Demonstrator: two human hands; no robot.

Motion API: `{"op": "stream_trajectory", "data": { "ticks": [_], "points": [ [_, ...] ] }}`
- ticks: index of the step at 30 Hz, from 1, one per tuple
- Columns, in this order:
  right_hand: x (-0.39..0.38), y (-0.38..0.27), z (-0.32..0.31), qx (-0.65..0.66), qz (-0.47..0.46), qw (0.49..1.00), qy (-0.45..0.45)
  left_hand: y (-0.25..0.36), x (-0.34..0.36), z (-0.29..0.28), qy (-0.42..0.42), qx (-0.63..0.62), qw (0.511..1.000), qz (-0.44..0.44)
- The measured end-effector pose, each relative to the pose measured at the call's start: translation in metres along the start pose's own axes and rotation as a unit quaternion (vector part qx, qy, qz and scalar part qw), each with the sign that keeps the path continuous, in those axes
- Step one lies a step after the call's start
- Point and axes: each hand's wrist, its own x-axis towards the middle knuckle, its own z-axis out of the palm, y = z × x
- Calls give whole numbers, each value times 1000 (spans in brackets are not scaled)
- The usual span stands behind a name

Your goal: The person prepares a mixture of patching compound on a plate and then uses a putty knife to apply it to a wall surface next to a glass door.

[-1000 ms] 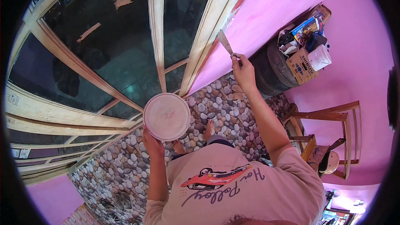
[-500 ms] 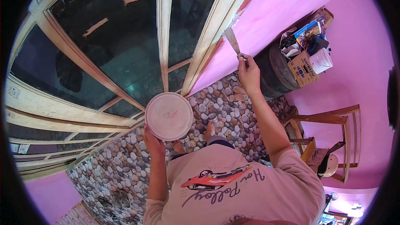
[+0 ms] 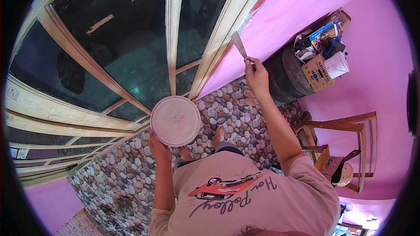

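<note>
My right hand [image 3: 257,78] grips the handle end of a putty knife [image 3: 239,46]. The blade reaches up and left to the seam between the cream window frame [image 3: 221,39] and the pink wall [image 3: 280,15]; its tip lies at or very close to the reddish strip there. Whitish patches mark that seam just above the blade. Low in front of my body, my left hand [image 3: 160,148] holds a round pale lid [image 3: 176,120] by its lower left rim. The lid's face is turned up, with a faint smear in the middle. My left fingertips are partly hidden beneath it.
A dark drum [image 3: 291,70] stands against the wall at right, with a cardboard box [image 3: 318,74], a white tub [image 3: 337,64] and clutter on top. Further right are a wooden chair frame [image 3: 361,148] and a helmet [image 3: 344,174]. Pebble-patterned flooring [image 3: 236,113] lies underfoot.
My right hand and the putty knife have shifted slightly left, the blade sliding down along the seam. The lid in my left hand has moved a little left and up.
</note>
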Motion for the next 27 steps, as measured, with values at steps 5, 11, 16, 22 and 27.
{"op": "stream_trajectory", "data": {
  "ticks": [5, 11, 16, 22, 27],
  "points": [
    [-1, -4, -4, -1, 3, 1000, 21, 1, 1, -2, 21, 1, 1000, -2],
    [5, 5, -3, -4, -3, 1000, 5, -3, 5, -5, 19, 2, 1000, 9],
    [-5, -7, -5, 18, -7, 999, 27, 3, -3, 4, 6, 13, 1000, 4],
    [-9, 1, -5, 17, -4, 999, 28, 3, -4, 4, 7, 13, 1000, 1],
    [-2, 16, -5, 12, -21, 999, 25, -3, -1, 4, 13, 10, 1000, 1]
  ]
}}
